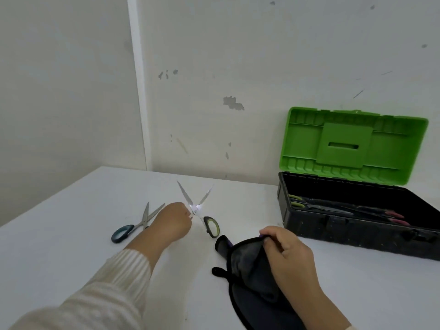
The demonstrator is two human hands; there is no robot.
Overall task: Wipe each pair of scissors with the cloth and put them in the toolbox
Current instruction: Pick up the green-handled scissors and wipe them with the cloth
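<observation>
Since the green-handled scissors (197,208) lie splayed open near the desk's (71,222) far edge, light but stiff and sharp-bladed, I judge the rubbery handles the safe place to take hold. My left hand (172,222) is curled over one handle, seemingly gripping it. My right hand (289,254) pinches the soft, limp cloth (247,263) nearer the front edge. Teal-handled scissors (129,231) lie further left. By the far right edge the toolbox (309,225) stands open, its lid (352,144) raised, with stored scissors (333,209) inside.
</observation>
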